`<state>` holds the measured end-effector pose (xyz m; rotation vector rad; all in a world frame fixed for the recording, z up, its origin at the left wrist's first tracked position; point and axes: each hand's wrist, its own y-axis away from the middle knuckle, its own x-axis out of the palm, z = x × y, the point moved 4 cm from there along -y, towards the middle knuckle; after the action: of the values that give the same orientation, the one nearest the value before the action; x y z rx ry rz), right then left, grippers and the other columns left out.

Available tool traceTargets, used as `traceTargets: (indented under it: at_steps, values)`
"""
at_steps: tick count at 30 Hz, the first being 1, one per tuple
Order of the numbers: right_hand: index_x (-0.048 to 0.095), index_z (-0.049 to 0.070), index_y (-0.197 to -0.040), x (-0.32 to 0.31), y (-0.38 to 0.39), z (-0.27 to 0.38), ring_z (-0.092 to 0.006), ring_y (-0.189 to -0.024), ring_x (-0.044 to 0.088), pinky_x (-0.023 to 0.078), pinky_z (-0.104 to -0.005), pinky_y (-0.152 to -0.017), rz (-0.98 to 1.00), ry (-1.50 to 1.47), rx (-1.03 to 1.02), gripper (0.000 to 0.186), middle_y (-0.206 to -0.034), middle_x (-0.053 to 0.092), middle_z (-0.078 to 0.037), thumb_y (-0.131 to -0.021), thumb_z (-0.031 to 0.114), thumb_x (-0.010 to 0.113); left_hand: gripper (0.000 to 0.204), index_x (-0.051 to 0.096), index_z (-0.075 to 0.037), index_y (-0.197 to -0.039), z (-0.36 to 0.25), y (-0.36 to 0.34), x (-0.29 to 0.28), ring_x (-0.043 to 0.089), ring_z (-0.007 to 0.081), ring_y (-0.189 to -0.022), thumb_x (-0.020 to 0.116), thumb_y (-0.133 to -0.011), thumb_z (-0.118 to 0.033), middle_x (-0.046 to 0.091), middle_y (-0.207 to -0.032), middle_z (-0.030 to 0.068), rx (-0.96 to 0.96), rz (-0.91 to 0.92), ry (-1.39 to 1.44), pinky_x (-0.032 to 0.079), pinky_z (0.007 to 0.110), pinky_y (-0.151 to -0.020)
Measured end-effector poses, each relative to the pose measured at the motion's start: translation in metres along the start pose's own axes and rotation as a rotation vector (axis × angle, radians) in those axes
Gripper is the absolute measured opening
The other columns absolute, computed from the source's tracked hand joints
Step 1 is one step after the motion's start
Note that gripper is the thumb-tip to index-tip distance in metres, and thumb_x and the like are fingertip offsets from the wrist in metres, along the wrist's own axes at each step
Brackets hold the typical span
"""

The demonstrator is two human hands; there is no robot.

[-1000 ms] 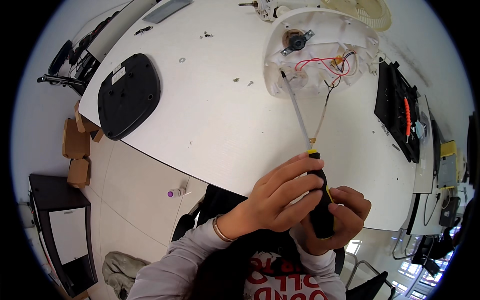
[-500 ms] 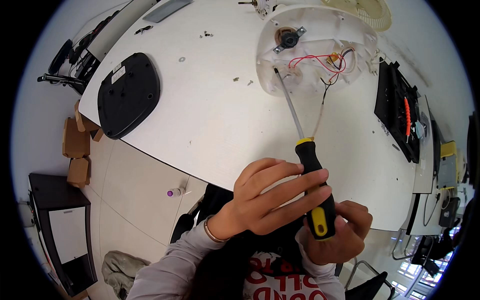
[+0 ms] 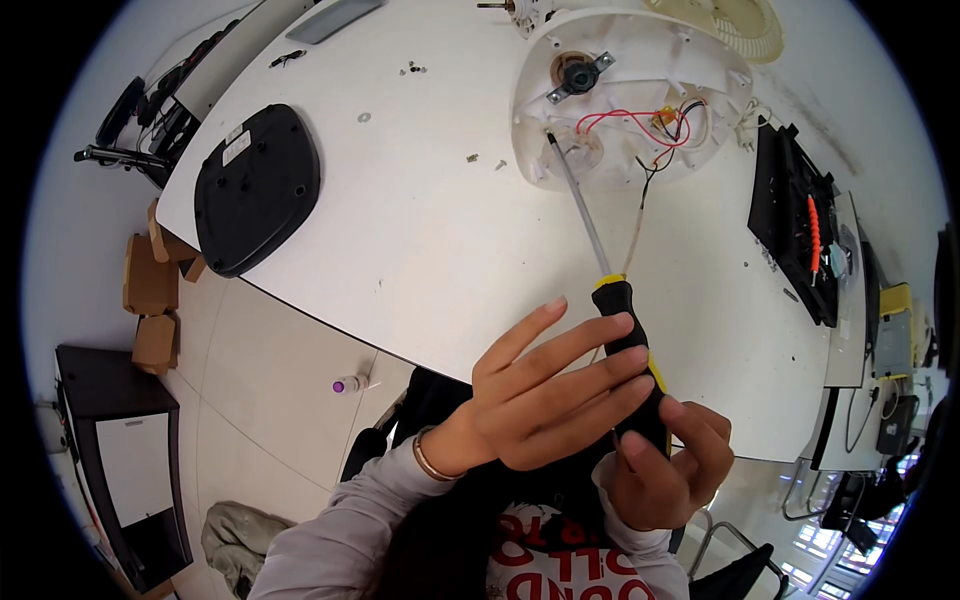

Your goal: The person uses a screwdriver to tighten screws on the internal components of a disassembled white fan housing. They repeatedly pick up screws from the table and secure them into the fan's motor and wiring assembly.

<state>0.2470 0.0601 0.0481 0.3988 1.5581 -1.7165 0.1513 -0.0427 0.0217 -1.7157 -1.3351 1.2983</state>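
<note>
Grip: R hand [image 3: 672, 476] holds 1 screwdriver [image 3: 614, 299], tip at 1 white housing [image 3: 645, 75]; L hand [image 3: 535, 405] touching, hold unclear.

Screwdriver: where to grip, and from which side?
By the thick black-and-yellow handle, probably from the person's side: it slants back toward them, while the thin shaft points away, its tip over the white housing. The left hand has fingers across the handle and the right hand is at its near end.
</note>
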Motion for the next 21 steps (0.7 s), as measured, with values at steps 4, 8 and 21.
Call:
traceTargets:
  at_steps: [4, 8, 21]
  values:
    - [0.062, 0.016, -0.1, 0.001, 0.004, -0.003, -0.0199, -0.08, 0.055, 0.05, -0.0223, -0.058, -0.126, -0.046, 0.181, 0.053, -0.102, 0.052, -0.008, -0.053, 0.007, 0.085, 0.045, 0.054, -0.01, -0.104, 0.018, 0.003, -0.003, 0.056, 0.0317, -0.105, 0.077, -0.067, -0.022, 0.059, -0.111, 0.004, 0.11, 0.187, -0.008, 0.038, 0.049, -0.097]
    - [0.061, 0.015, -0.1, 0.0, 0.006, -0.007, -0.0184, -0.079, 0.057, 0.051, -0.0215, -0.055, -0.116, -0.043, 0.177, 0.05, -0.103, 0.052, -0.009, -0.057, 0.01, 0.085, 0.11, 0.015, -0.008, -0.142, 0.094, -0.027, -0.015, 0.034, 0.0311, -0.127, 0.084, -0.056, -0.019, 0.025, -0.141, 0.0159, -0.37, 0.0, 0.113, 0.035, 0.046, -0.1]
    - [0.045, 0.001, -0.122, 0.01, -0.001, -0.008, -0.0221, -0.063, 0.061, 0.049, -0.0277, -0.054, 0.171, 0.017, 0.633, 0.057, -0.08, 0.06, -0.014, -0.074, 0.014, 0.074, 0.056, 0.039, -0.004, -0.112, 0.161, -0.05, 0.013, 0.056, 0.0234, -0.1, 0.075, -0.072, -0.018, 0.056, -0.104, 0.0121, -0.594, 0.336, 0.212, 0.045, 0.038, -0.09]
